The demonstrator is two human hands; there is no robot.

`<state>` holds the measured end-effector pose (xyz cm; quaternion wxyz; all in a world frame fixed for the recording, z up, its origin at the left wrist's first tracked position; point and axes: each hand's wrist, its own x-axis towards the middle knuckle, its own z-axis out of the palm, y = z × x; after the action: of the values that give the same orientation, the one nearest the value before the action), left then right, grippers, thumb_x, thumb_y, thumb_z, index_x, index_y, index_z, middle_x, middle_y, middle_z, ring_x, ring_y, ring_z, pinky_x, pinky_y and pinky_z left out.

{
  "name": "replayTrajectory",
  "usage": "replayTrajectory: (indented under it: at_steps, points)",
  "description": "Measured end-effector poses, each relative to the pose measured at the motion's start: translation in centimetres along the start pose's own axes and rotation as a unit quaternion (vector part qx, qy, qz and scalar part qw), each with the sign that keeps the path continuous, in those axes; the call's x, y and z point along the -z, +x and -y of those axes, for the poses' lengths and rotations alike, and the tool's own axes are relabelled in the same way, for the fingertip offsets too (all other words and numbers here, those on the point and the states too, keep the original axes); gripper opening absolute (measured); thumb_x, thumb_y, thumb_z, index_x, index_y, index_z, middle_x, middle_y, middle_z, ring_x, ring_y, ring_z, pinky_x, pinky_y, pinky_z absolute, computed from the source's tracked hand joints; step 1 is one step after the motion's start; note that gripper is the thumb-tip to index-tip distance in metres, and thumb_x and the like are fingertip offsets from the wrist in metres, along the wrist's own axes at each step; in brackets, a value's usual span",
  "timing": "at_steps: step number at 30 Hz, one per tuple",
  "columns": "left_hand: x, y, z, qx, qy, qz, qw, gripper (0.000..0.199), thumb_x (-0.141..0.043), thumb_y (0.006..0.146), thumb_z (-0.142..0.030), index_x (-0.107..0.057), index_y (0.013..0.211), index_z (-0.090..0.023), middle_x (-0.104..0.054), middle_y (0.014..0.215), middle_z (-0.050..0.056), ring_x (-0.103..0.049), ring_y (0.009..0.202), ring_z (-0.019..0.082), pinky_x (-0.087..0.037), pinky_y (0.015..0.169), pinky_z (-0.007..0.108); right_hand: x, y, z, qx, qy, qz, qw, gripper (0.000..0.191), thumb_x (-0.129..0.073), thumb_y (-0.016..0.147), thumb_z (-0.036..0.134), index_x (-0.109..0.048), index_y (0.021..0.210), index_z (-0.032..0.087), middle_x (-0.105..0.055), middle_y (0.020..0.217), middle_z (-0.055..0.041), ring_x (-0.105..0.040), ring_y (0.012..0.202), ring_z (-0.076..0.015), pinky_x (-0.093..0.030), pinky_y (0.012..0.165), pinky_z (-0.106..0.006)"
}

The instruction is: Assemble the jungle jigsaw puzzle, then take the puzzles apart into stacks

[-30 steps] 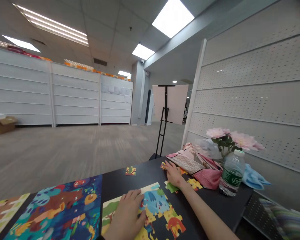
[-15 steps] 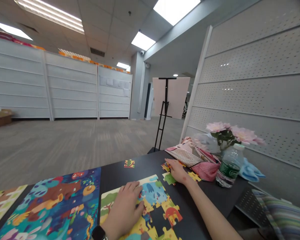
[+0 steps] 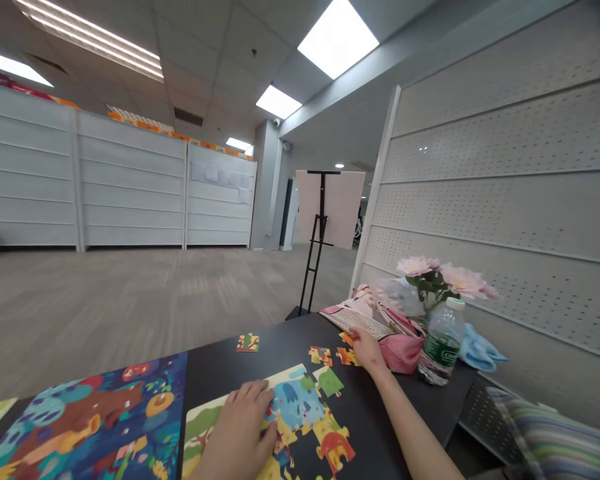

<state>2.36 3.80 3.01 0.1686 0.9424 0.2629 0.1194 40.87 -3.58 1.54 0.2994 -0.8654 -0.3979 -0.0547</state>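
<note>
My left hand lies palm down with its fingers spread on the left part of a partly assembled animal puzzle. Near the pink cloth bag, my right hand has its fingertips on an orange puzzle piece at the far side of the black table. Another orange and yellow piece lies just left of that hand, and a red and yellow piece is farther left. A green piece sits at the puzzle's upper right corner. A dark gap shows inside the puzzle.
A blue picture board covers the table's left. One small piece lies near the far edge. At the right stand a water bottle, pink flowers, a pink bag and a blue cloth.
My right hand has moved right and away from the green piece, towards the bag, uncovering loose pieces. The green piece now sits against the puzzle's corner. The view has shifted slightly.
</note>
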Motion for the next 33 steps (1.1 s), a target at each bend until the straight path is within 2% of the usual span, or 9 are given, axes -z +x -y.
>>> replayTrajectory:
  at_steps: [4,11,19,25,33]
  points:
    - [0.2,-0.1,-0.1,-0.001,-0.005,-0.005,1.000,0.049,-0.048,0.091,-0.028,-0.061,0.137,-0.021,-0.054,0.147,0.010,-0.046,0.136,0.030,-0.035,0.113,0.047,-0.1,-0.3,-0.7,-0.043,-0.053,0.046,0.997,0.028,-0.062,0.100,0.035,-0.063,0.122,0.019,-0.063,0.127,-0.0081,-0.064,0.108,-0.0219,-0.056,0.093,-0.043]
    - [0.1,-0.3,0.0,-0.008,-0.010,-0.016,1.000,0.047,-0.048,0.090,-0.027,-0.062,0.135,-0.021,-0.055,0.146,0.010,-0.047,0.134,0.030,-0.036,0.112,0.047,0.0,-1.6,1.5,0.018,-0.095,0.100,0.990,0.031,-0.063,0.099,0.038,-0.063,0.122,0.017,-0.063,0.125,-0.0067,-0.065,0.106,-0.0234,-0.057,0.090,-0.042]
    - [-0.2,-0.2,0.2,-0.009,-0.010,-0.022,1.000,0.047,-0.049,0.090,-0.027,-0.062,0.135,-0.022,-0.056,0.145,0.009,-0.047,0.134,0.029,-0.036,0.112,0.045,0.5,-3.8,3.3,0.056,-0.147,0.141,0.977,0.027,-0.064,0.098,0.036,-0.065,0.118,0.018,-0.063,0.126,-0.0079,-0.062,0.113,-0.0235,-0.052,0.099,-0.047]
    - [0.1,-0.2,-0.1,0.000,-0.007,-0.009,1.000,0.048,-0.049,0.090,-0.027,-0.061,0.136,-0.022,-0.055,0.146,0.009,-0.046,0.135,0.030,-0.035,0.112,0.045,0.9,-3.5,2.9,0.028,-0.108,0.150,0.982,0.027,-0.065,0.098,0.036,-0.064,0.117,0.016,-0.065,0.122,-0.0073,-0.064,0.109,-0.0228,-0.054,0.095,-0.045]
    - [-0.3,-0.1,0.3,-0.007,0.000,-0.013,1.000,0.048,-0.049,0.091,-0.027,-0.060,0.137,-0.022,-0.054,0.146,0.009,-0.046,0.136,0.029,-0.035,0.113,0.045,0.2,-2.9,1.3,-0.046,0.011,0.160,0.986,0.027,-0.064,0.098,0.035,-0.063,0.118,0.015,-0.066,0.114,-0.0061,-0.067,0.096,-0.0191,-0.059,0.083,-0.038]
